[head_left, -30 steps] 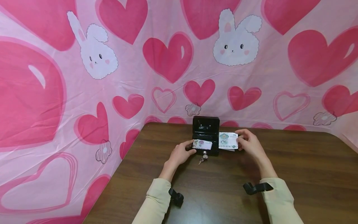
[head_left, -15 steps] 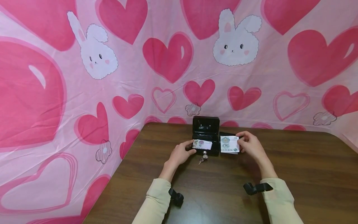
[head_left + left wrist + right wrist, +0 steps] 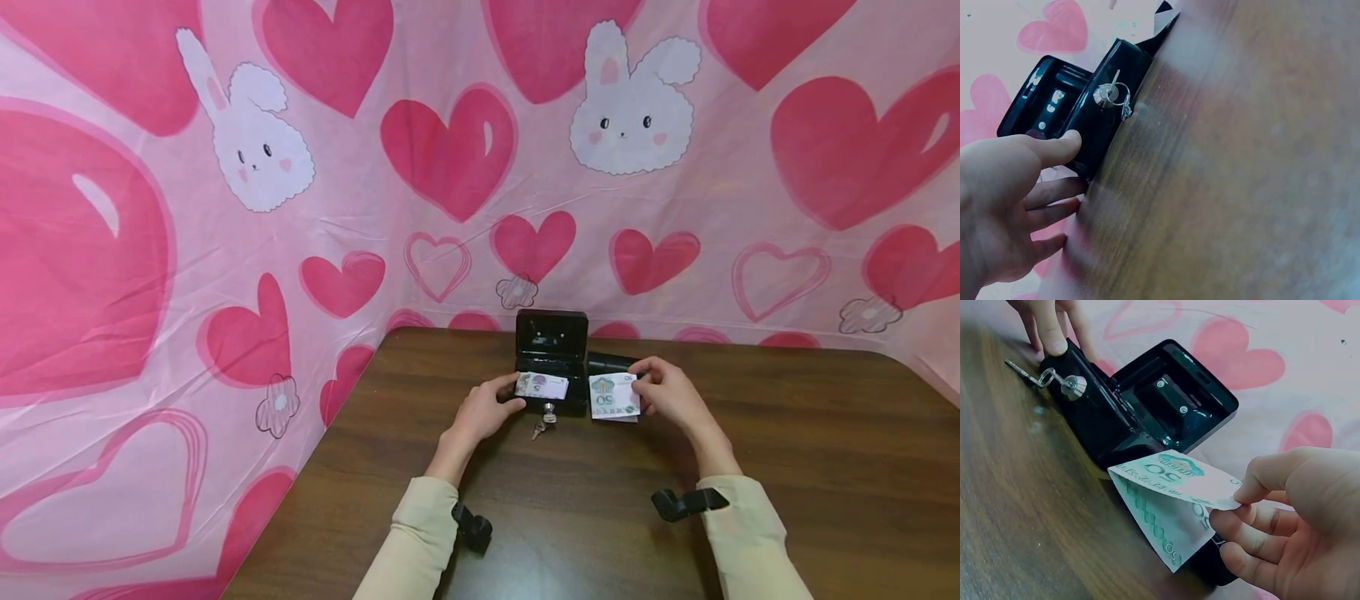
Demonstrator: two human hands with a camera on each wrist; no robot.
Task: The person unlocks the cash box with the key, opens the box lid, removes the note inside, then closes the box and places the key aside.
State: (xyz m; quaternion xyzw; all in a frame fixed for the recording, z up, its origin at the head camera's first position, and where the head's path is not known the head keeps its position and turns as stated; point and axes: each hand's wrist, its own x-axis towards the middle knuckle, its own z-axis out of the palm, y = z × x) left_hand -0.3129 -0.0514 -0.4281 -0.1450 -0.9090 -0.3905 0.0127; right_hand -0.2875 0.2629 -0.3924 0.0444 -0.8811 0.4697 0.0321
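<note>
The right hand (image 3: 670, 390) has thumb and forefinger clamped on the edge of white-and-green paper banknotes printed with 50 (image 3: 613, 395), either one folded over or two stacked; which, I cannot tell. They reach leftward from those fingers, lifted over the brown wood-grain counter (image 3: 592, 508), just beside a small black glossy cash box (image 3: 1088, 422).

The left hand (image 3: 483, 411) grips the box's near left corner, its thumb pressing on the front edge and its other fingers along the left side, apart from the thumb. Just right of this thumb, a round silver lock (image 3: 1107, 95) sits in the front wall, with small silver keys (image 3: 540, 428) hanging from it. Right of the left fingertips, a pink-and-white paper note printed with 5 (image 3: 542, 386) lies in the box. Beyond the fingers of both hands, the black lid (image 3: 551, 333) stands raised. A flat black object (image 3: 611, 362) lies behind the pinched banknotes, partly hidden by the right fingers.
</note>
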